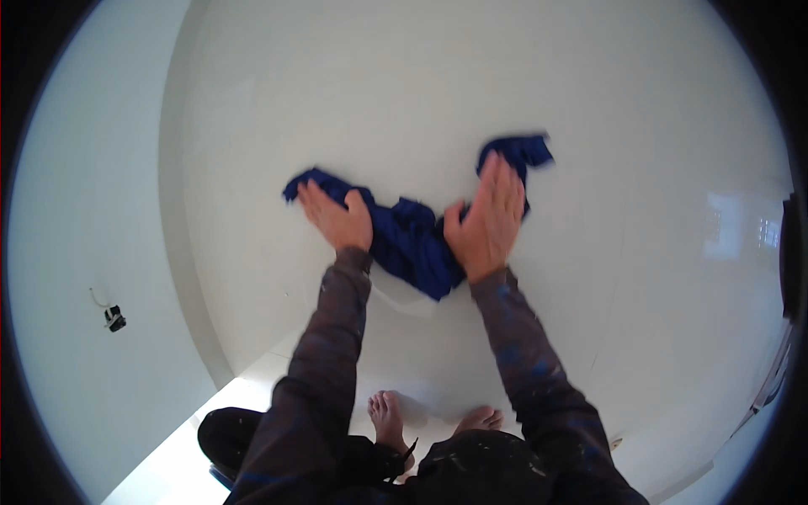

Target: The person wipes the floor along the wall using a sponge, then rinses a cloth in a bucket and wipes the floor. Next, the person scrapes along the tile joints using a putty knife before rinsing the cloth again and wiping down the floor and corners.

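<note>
A dark blue, crumpled cloth (411,244) lies bunched on the pale, glossy floor (404,93), one end stretching left and the other curling up to the right. My left hand (338,217) rests on the left part of the cloth, its fingers stretched out and the thumb apart. On the right part, my right hand (490,220) presses with straight fingers pointing away from me, slightly blurred. Both palms face down, and neither hand wraps around the fabric. Between my hands the middle of the cloth sags toward me.
A white wall (93,210) with an electrical box and loose wire (114,318) stands at the left. My bare feet (385,414) are on the floor below. A dark object (791,257) is at the right edge, near window reflections on the floor.
</note>
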The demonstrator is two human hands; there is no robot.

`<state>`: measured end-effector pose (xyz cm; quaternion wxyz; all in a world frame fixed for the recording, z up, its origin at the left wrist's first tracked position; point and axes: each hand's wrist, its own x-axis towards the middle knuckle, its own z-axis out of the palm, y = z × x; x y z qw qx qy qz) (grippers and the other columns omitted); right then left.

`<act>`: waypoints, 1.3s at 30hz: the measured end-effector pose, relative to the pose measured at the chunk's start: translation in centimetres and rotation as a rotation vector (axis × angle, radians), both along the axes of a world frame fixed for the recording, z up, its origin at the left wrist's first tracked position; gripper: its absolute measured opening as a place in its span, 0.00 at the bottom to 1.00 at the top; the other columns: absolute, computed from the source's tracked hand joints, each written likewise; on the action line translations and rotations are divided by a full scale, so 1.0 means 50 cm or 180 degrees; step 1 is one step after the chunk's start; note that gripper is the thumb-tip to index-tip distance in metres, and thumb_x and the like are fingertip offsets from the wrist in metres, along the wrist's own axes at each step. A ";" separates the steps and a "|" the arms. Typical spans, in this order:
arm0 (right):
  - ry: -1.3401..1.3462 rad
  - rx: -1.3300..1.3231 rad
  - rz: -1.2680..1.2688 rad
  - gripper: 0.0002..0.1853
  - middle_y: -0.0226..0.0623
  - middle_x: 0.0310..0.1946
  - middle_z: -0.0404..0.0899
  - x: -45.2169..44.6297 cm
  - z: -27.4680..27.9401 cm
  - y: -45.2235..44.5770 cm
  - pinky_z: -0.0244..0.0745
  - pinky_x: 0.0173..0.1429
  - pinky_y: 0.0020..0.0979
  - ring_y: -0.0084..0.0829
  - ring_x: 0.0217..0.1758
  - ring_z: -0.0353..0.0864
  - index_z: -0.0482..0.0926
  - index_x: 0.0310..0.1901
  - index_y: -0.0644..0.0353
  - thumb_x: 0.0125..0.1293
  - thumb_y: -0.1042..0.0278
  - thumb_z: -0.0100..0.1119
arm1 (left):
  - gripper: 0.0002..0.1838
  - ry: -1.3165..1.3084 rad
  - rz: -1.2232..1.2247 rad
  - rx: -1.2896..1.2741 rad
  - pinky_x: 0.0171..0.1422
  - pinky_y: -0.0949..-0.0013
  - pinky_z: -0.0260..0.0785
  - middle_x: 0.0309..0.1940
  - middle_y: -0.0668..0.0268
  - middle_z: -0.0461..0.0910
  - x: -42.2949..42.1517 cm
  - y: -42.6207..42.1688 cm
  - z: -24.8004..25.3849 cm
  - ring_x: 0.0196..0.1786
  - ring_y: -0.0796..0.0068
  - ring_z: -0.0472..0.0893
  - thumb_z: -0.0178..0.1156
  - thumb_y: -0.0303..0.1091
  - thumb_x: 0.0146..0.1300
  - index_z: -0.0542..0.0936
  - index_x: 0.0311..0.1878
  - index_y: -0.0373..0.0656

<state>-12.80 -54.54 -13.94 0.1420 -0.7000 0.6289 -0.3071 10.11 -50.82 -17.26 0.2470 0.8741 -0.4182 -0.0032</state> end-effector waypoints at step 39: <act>-0.0090 -0.0147 0.2428 0.08 0.35 0.40 0.82 0.335 -0.009 -0.020 0.76 0.48 0.49 0.44 0.45 0.82 0.88 0.44 0.52 0.69 0.64 0.63 | 0.39 0.0917 -0.0097 0.0451 0.87 0.43 0.44 0.83 0.50 0.55 -0.160 0.341 0.141 0.85 0.43 0.50 0.59 0.27 0.61 0.62 0.78 0.35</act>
